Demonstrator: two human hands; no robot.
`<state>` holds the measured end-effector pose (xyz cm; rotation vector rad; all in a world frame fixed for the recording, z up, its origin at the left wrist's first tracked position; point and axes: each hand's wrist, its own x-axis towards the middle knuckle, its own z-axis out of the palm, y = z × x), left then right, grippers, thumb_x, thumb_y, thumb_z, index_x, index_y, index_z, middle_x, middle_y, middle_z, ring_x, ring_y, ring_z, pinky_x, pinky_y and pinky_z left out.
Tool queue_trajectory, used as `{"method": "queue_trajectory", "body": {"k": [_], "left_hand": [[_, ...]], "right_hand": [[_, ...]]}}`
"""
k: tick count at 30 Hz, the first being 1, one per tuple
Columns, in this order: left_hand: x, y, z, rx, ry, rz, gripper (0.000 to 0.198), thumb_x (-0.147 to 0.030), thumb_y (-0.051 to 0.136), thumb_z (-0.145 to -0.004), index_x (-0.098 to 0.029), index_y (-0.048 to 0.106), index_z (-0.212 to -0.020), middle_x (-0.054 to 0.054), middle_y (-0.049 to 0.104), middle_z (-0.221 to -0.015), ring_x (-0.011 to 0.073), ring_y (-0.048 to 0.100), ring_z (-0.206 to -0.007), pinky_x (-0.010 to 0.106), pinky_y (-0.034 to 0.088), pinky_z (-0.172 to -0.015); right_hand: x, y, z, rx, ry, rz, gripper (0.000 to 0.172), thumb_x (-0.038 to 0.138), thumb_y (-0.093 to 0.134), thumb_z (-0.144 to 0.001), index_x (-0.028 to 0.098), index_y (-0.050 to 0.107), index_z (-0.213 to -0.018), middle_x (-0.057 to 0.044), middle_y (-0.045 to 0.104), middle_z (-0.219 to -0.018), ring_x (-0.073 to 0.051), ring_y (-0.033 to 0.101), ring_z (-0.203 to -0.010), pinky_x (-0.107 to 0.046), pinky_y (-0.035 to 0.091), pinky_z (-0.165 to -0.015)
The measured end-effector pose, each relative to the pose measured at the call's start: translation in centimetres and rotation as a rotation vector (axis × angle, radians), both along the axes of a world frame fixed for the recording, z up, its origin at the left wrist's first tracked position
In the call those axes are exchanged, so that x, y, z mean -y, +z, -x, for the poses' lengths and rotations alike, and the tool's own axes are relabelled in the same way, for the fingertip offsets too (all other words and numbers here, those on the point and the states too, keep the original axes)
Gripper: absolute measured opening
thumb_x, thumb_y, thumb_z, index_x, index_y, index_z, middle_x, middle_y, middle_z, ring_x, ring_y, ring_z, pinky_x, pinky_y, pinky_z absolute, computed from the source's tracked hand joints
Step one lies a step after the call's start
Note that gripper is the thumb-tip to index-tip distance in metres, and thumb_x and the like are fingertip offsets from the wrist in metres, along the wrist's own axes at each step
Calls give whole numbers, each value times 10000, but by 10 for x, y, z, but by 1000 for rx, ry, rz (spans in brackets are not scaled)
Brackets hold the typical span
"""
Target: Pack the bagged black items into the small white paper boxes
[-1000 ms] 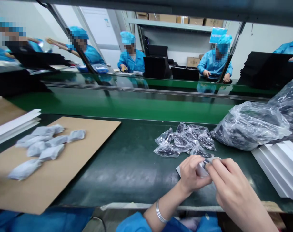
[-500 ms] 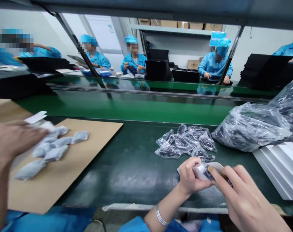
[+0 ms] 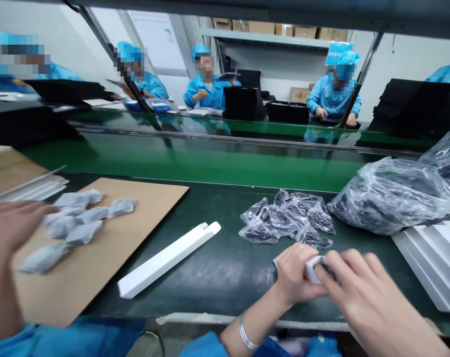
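My left hand (image 3: 297, 270) is wrapped round a narrow white box (image 3: 312, 270), near the front edge of the dark green table. My right hand (image 3: 359, 287) is closed at the box's open end, its fingers on a dark item in clear plastic that they mostly hide. Just beyond lies a heap of black items in small clear bags (image 3: 288, 218). Left of my hands a long white box (image 3: 169, 260) lies slantwise. At the far left, a co-worker's blurred hand (image 3: 13, 238) is beside several small grey-white packets (image 3: 85, 233).
Under the packets is a brown cardboard sheet (image 3: 136, 233). To the right are a large clear bag of black items (image 3: 392, 198) and flat white boxes (image 3: 433, 258). A green conveyor belt (image 3: 225, 163) runs behind. Several people in blue work beyond it.
A long white box now lies on the table between the cardboard and my hands. My right fingers have moved closer to the box, and the dark item shows less. The co-worker's hand has shifted left.
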<state>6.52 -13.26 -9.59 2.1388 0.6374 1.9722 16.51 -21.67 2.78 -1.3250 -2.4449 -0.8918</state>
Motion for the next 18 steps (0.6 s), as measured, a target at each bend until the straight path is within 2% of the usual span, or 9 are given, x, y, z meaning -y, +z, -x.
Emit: {"method": "queue_trajectory", "body": {"k": [2,3,6,8,10,13,18], "left_hand": [[-1,1,2,-18,25,8,129,-259,522,-879,-192,518,-990,26,649,-718,154,632,-572,255,527,-528],[-1,2,3,-23,44,30,135,-230,525,-864,-196,512,-994,20,643,-724,151,631,-577,252,530,-532],[-5,0,7,-22,107,149,232,-242,604,-806,-212,502,-1013,6,635,-763,154,642,-619,250,549,-557],[-7,-2,9,-16,128,223,315,-256,655,-759,-219,498,-1030,4,639,-798,165,659,-661,258,564,-587],[-7,-6,10,-5,131,273,369,-244,677,-731,-221,495,-1050,4,644,-824,166,666,-672,256,568,-596],[-7,-10,10,6,132,330,414,-257,714,-725,-223,499,-1077,5,652,-845,157,661,-652,245,556,-569],[-9,-8,10,5,121,382,406,-278,720,-761,-227,497,-1096,6,652,-839,155,655,-640,241,548,-542]], "right_hand": [[-8,-1,4,-25,30,4,230,74,423,-762,152,636,-800,-68,542,-790,-208,435,-727,-356,325,-601],[-11,-2,5,-53,29,5,250,71,411,-797,149,643,-847,-67,548,-800,-205,454,-731,-351,352,-600],[-20,-13,2,-245,5,-6,329,51,400,-899,174,615,-1117,-79,591,-994,-169,544,-817,-302,482,-673],[-24,-23,0,-403,18,-73,356,49,420,-930,207,566,-1213,-90,571,-1133,-147,590,-924,-271,533,-759],[-27,-34,0,-509,27,-166,356,16,449,-917,202,571,-1196,-93,566,-1147,-141,611,-983,-256,547,-814],[-29,-45,6,-593,39,-242,309,-25,520,-874,178,615,-1087,-77,602,-1054,-135,634,-935,-243,552,-807],[-32,-42,16,-672,62,-157,237,19,543,-882,181,641,-1026,-73,607,-1040,-138,645,-865,-259,558,-757]]}}
